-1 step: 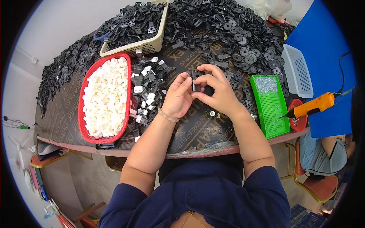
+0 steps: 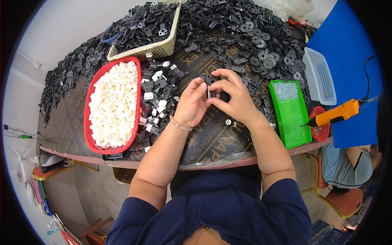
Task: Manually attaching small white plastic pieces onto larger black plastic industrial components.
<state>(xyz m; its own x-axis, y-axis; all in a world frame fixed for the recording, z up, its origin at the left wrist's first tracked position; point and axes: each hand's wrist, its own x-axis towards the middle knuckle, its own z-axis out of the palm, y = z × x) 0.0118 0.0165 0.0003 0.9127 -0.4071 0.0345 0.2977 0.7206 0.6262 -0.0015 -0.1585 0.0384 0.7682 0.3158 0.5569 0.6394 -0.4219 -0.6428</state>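
A small black plastic part (image 2: 210, 90) is held between both hands above the middle of the table. My left hand (image 2: 192, 104) pinches its left side with thumb and fingers. From the other side, my right hand (image 2: 234, 97) grips it with the thumb below and curled fingers above. Fingers cover much of the part, so its full shape is hidden. A small white round piece (image 2: 228, 122) lies on the table beneath my right hand. Left of my left hand is a loose heap of black parts with white pieces fitted on them (image 2: 161, 103).
A red basket of white pieces (image 2: 87, 122) stands left, with a cream basket of black parts (image 2: 166, 48) behind it. Black parts (image 2: 216, 20) pile up at the back. To the right are a green screw tray (image 2: 304, 132), an orange electric screwdriver (image 2: 337, 113) and a white basket (image 2: 318, 77).
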